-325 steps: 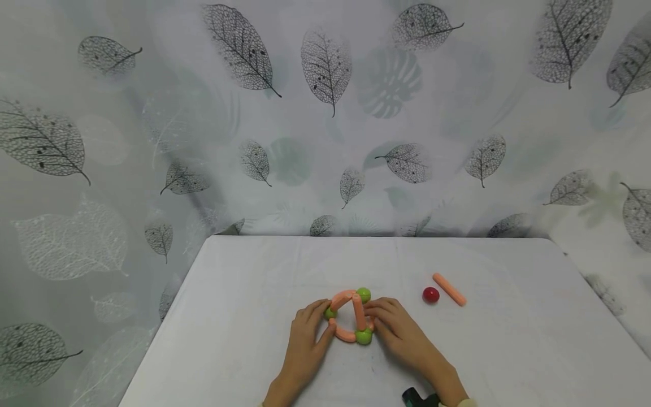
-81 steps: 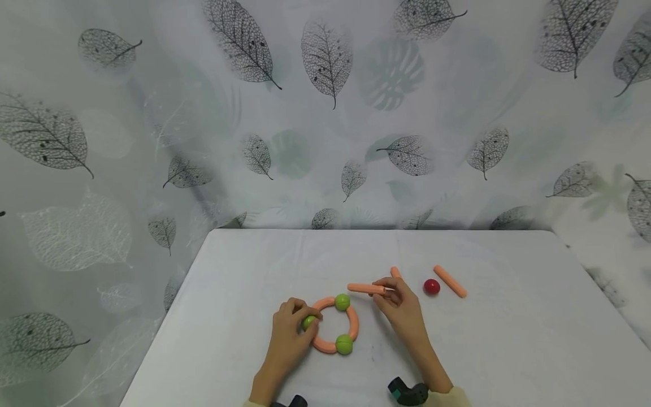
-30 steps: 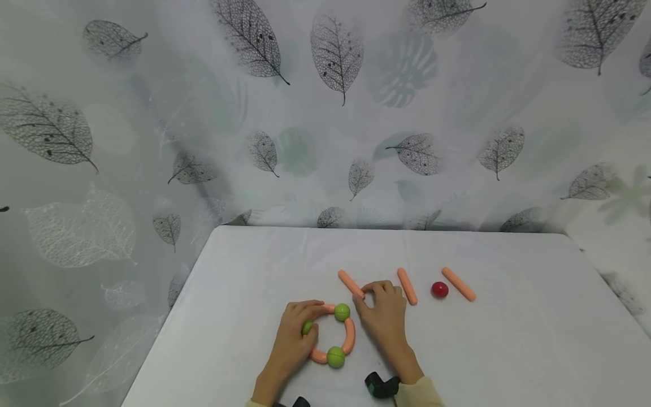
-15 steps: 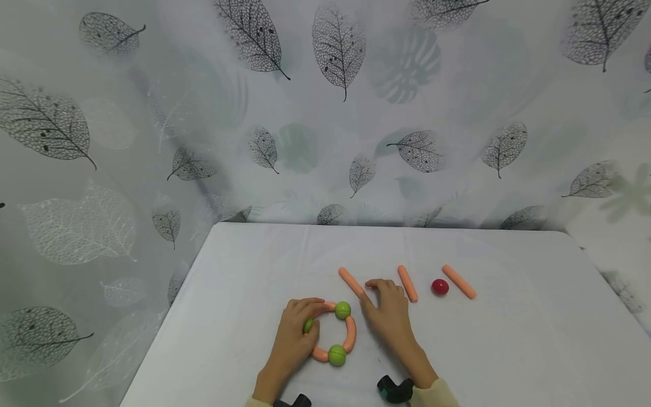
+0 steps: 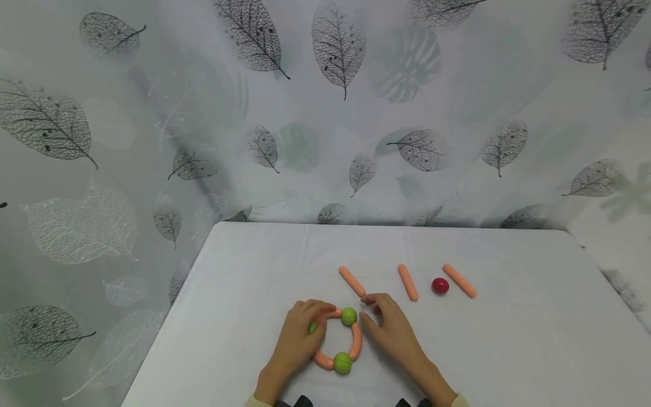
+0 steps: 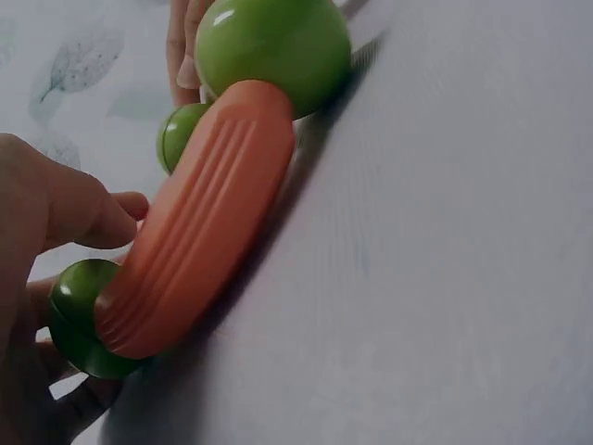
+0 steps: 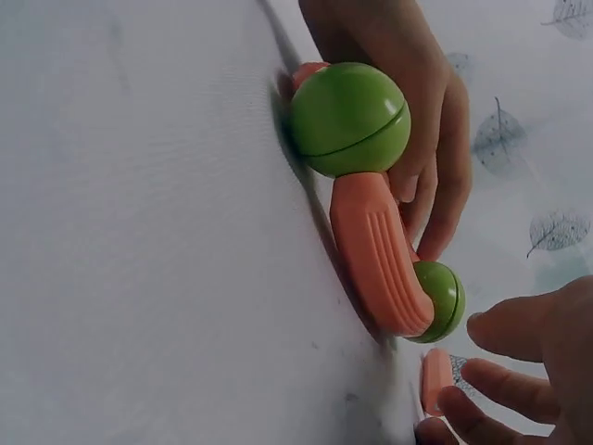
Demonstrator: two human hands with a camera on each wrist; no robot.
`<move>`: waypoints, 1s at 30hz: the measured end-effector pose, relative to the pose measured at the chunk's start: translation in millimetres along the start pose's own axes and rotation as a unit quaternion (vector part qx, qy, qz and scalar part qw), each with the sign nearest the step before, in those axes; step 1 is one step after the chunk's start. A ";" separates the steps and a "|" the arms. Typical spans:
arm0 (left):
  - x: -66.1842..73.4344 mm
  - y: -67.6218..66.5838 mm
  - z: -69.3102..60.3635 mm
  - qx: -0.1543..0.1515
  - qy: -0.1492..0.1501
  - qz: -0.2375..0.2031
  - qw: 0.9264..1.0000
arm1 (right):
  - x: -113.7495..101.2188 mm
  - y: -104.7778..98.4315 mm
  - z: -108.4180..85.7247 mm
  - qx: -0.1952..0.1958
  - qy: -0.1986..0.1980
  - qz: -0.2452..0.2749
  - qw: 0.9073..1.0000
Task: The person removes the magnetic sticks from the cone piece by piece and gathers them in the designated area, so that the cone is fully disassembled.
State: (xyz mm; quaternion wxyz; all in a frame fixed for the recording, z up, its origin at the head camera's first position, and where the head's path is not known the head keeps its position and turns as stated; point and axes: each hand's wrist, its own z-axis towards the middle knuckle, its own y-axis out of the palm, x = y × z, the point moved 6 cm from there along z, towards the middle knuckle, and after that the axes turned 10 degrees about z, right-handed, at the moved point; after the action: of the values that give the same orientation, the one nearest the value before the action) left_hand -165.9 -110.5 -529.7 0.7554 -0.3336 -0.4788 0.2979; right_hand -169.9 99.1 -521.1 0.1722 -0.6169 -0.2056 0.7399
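On the table lies a ring of curved orange rods (image 5: 356, 341) joined by green balls. My left hand (image 5: 301, 333) grips the ring's left green ball (image 6: 79, 311), with thumb and fingers on either side of it; the hand partly hides the ball in the head view. Two other balls show on the ring, an upper green ball (image 5: 348, 316) and a lower green ball (image 5: 343, 363). My right hand (image 5: 391, 330) hovers beside the upper ball with fingers loosely bent, holding nothing. Just beyond its fingertips lies a straight orange rod (image 5: 352, 281).
Farther right on the white table (image 5: 508, 339) lie a second straight orange rod (image 5: 408, 282), a red ball (image 5: 440, 286) and a third straight rod (image 5: 460, 280). A leaf-patterned curtain (image 5: 325, 113) hangs behind the table.
The upright rod seen on the ring earlier came off; rods now lie behind it. My right hand let go of the nearest rod and drew back toward the ring, which shifted slightly right.
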 end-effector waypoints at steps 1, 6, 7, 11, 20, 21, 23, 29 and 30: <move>1.2 0.5 0.1 -0.003 0.002 -0.001 1.000 | 0.2 0.7 -1.6 -0.010 -0.003 0.004 1.000; 4.3 5.4 -0.4 -0.021 0.007 0.001 1.000 | 0.5 5.5 -7.6 -0.066 -0.009 0.015 0.998; 4.6 6.6 -0.6 -0.024 0.007 0.003 1.000 | 0.5 6.4 -8.5 -0.074 -0.013 0.015 0.997; 7.0 10.6 -1.7 -0.019 0.010 0.013 1.000 | -0.8 9.1 -11.4 -0.092 -0.034 0.016 0.995; 12.2 13.1 -2.5 0.025 0.020 0.028 0.999 | 3.4 13.2 -11.7 -0.089 -0.063 0.033 0.993; 12.2 13.5 -2.7 0.027 0.021 0.030 0.999 | 3.8 13.5 -11.7 -0.086 -0.067 0.035 0.993; 11.8 14.5 -2.7 0.030 0.022 0.033 0.999 | 4.6 13.8 -11.8 -0.081 -0.072 0.036 0.993; 10.3 17.2 -3.3 0.037 0.028 0.035 0.998 | 4.2 14.4 -12.1 -0.075 -0.087 0.040 0.993; 10.5 17.4 -3.5 0.040 0.030 0.034 0.998 | 3.5 14.1 -12.4 -0.073 -0.092 0.041 0.992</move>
State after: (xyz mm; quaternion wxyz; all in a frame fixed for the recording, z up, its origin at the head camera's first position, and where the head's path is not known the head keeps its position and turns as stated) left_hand -161.1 -92.8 -539.0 0.7716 -0.3283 -0.4320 0.3319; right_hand -158.3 90.0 -533.2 0.0768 -0.5653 -0.2489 0.7827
